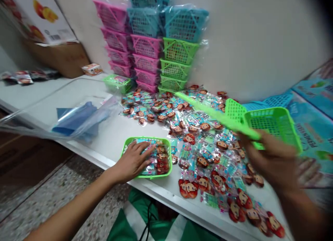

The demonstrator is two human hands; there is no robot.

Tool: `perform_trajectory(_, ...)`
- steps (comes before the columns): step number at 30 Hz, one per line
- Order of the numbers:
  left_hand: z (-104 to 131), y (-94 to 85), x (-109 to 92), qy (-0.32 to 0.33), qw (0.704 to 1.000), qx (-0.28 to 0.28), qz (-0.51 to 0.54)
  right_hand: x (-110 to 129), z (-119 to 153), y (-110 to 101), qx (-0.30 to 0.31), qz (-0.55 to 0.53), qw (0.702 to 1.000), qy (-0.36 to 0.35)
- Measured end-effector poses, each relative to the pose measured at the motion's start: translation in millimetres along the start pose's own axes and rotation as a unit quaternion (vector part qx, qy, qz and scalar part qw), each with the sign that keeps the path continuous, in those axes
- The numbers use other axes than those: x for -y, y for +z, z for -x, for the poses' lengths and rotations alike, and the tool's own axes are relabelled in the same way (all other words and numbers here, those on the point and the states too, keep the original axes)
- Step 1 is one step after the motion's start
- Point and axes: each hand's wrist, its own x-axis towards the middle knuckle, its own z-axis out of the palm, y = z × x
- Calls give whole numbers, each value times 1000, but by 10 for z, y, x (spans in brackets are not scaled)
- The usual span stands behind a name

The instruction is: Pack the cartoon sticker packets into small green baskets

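My left hand (135, 161) lies flat, fingers spread, on packets in a small green plastic basket (170, 164) at the table's front edge. The small clear-wrapped packets (161, 157) have red and brown cartoon-head ends and fill the basket in rows. Blurred by motion, my right hand (273, 154) grips one end of a flat green basket lid (213, 113), seen nearly edge-on above the table. Under and around the lid, many similar loose packets (204, 161) are spread over the white tabletop. An open green basket (273, 124) stands just beyond my right hand.
Wrapped stacks of pink (145, 62), blue (186, 24) and green baskets (177, 67) stand against the wall. A lidded green basket (117, 83) sits beside them. Clear plastic with blue pieces (78, 119) lies left. Cartons (312, 130) are at right; another person's blurred hand (309, 171) shows there.
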Motion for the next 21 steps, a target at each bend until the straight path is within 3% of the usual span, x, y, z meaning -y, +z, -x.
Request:
perform_trajectory(2,31,11,-2,-6,1000,-4,-1,531,-38,492,-31,-105,989,-96)
perform_trajectory(4,78,55,26,14,1000,-1,8,877,-57,972,26,-177,962,-208)
perform_trajectory(6,128,122,80,52,998,2,35,1007,-44,1347,67,-229,926,-293)
perform_trajectory(8,166,186,138,86,994,8,74,997,-15,1555,87,-276,894,-341)
perform_trajectory(12,176,218,190,106,980,30,163,986,-2,1527,144,-342,867,-333)
perform_trajectory(14,153,179,171,104,976,35,188,1093,0,1437,169,-345,882,-273)
perform_trajectory(17,105,92,107,80,973,40,211,1318,46,1410,138,-311,923,-182)
perform_trajectory(21,65,36,42,50,977,26,205,1460,122,1569,112,-267,942,-171)
